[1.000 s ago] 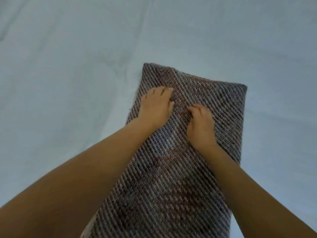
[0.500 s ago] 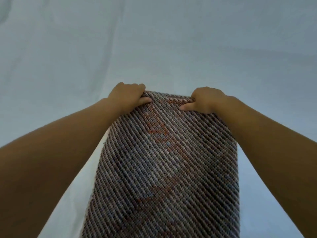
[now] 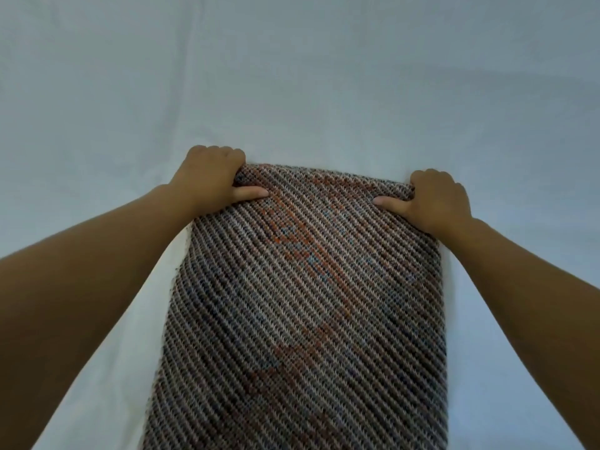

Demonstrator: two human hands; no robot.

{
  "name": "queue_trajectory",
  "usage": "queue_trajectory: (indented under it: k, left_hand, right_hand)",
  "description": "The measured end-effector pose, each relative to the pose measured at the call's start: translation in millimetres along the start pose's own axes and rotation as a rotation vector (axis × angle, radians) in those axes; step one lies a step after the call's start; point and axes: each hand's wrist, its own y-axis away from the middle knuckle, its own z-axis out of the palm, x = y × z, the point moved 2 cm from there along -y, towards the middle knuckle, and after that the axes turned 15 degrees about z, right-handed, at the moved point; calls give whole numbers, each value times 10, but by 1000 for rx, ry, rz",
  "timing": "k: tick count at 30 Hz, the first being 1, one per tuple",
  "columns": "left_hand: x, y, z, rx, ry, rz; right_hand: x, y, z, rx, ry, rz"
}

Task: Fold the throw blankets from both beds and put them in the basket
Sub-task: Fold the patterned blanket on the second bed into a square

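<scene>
A long, narrow folded throw blanket (image 3: 308, 303) of coarse diagonal-rib knit, in brown, grey and cream yarn with orange and pale blue motifs, lies flat on a pale white bed sheet (image 3: 292, 76). Its far short edge runs nearly straight across the middle of the view; its two long edges run toward the viewer and pass out of the bottom of the frame. The left hand (image 3: 211, 180) grips the far left corner, fingers curled over the edge, thumb lying flat on the knit. The right hand (image 3: 435, 199) grips the far right corner in the same way. The hands are well apart, one at each corner. Bare sheet, smooth with a few soft creases, extends beyond the far edge and along both long sides.
</scene>
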Motion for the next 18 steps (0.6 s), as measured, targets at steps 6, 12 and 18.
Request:
queue_trajectory:
  k: [6,12,18]
  left_hand:
    - [14,131,-350,105,20,36]
    - [173,367,-671,136,-84,-39]
    - [407,900,-925,201,-90,-45]
  right_hand:
    - [7,35,-368,16,33,-31]
    - [-29,431,-621,120,62,53]
    - [73,1097,-917,233,-10,30]
